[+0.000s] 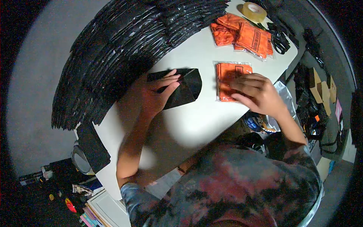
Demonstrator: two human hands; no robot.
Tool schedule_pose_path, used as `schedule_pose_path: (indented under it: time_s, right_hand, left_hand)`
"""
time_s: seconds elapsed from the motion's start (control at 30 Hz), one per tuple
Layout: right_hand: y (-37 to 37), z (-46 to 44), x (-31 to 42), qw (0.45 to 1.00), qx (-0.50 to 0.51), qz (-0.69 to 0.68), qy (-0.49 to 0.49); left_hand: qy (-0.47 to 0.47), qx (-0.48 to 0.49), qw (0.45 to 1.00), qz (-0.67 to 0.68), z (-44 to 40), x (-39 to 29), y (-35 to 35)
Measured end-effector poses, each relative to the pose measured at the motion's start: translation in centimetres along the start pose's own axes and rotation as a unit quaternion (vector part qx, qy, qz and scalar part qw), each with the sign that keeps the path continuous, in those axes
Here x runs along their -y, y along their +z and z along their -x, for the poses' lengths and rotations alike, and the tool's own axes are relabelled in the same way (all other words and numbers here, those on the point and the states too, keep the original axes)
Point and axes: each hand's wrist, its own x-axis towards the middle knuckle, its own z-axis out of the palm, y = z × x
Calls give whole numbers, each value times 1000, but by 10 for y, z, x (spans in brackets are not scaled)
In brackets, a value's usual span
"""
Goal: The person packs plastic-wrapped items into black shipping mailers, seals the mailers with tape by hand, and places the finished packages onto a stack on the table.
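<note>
1. An orange packet (228,74) in clear wrap lay flat on the white table (193,128), close to its near edge.
2. The right hand (259,92) covered much of the orange packet from its right side. Its fingers draped over the top, with the thumb toward the near edge; whether they pinched it, I could not tell.
3. To the left of the orange packet, and apart from it, lay a black bag (187,90). The left hand (155,96) rested at its left part, thumb and fingers spaced; a grip there could not be made out.
4. The step in hand looked like handling packet and bag together. A next move would seem to call for a sure hold on the orange packet and a steadied bag.
5. Beyond the orange packet, slightly right, sat a pile of similar packets (254,38), with a tape roll (251,16) farther beyond.
6. Beyond and left of the orange packet spread a long stack of black bags (124,49).
</note>
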Motion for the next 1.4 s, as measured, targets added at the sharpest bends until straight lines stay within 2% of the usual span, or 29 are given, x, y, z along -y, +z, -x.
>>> schedule_pose_path:
  time_s: [0.03, 0.13, 0.33, 0.4, 0.47, 0.53, 0.57, 0.63, 0.67, 0.7, 0.8, 0.87, 0.93, 1.0, 1.07, 1.13, 1.2, 1.27, 1.33, 1.4]
  right_hand:
    - [-4, 15, -5, 998, 23, -1, 50]
    - [-12, 32, -5, 996, 36, 35, 72]
    - [-7, 53, -18, 994, 92, 49, 39]
    - [-4, 64, -26, 980, 135, 147, -14]
    - [-14, 65, -19, 983, 146, 110, -6]
    - [-17, 68, -16, 981, 63, -119, 140]
    - [-20, 66, -13, 969, 50, -136, 200]
    - [-15, 64, -19, 960, 21, -166, 224]
    - [-11, 63, -23, 949, -11, -197, 245]
    - [-6, 63, -27, 961, -21, -141, 237]
    - [0, 58, -29, 953, -27, -109, 282]
    - [6, 63, -39, 953, -42, -125, 271]
    - [4, 58, -40, 946, -2, -94, 309]
    - [-7, 54, -36, 952, 20, -70, 296]
    - [-12, 51, -36, 958, 45, -46, 281]
    - [-15, 48, -36, 916, -11, -216, 337]
    - [-20, 46, -30, 922, -22, -188, 339]
    - [-21, 48, -33, 945, -97, -157, 271]
    - [-23, 49, -34, 945, -100, -154, 270]
    - [-25, 45, -29, 924, -162, -267, 219]
  left_hand:
    - [2, 0, 1000, 2, -1, 1, -1]
    - [22, -4, 1000, 7, -2, 10, -2]
    - [14, -27, 997, 67, 2, 21, 1]
    - [8, -29, 994, 109, 2, 21, 0]
    - [1, -40, 992, 116, 2, 19, -1]
    - [-7, -48, 991, 125, 4, 21, -2]
    - [-6, -45, 993, 107, 5, 26, -3]
    - [-3, -42, 995, 90, 5, 31, -1]
    - [9, -36, 990, 133, 5, 33, 0]
    - [22, -30, 984, 177, 3, 32, 1]
    - [17, -21, 988, 151, 4, 28, -1]
    - [16, -23, 988, 153, 5, 27, -1]
    - [18, -27, 987, 155, 6, 28, -1]
    - [29, -26, 978, 206, 4, 29, -1]
    - [36, -26, 984, 174, 4, 24, -4]
    - [39, -26, 989, 143, 5, 22, -5]
    - [28, -21, 990, 134, 5, 23, -5]
    - [27, -21, 988, 151, 5, 25, -5]
    - [30, -22, 985, 167, 3, 29, -3]
    - [37, -29, 979, 198, 4, 32, -2]
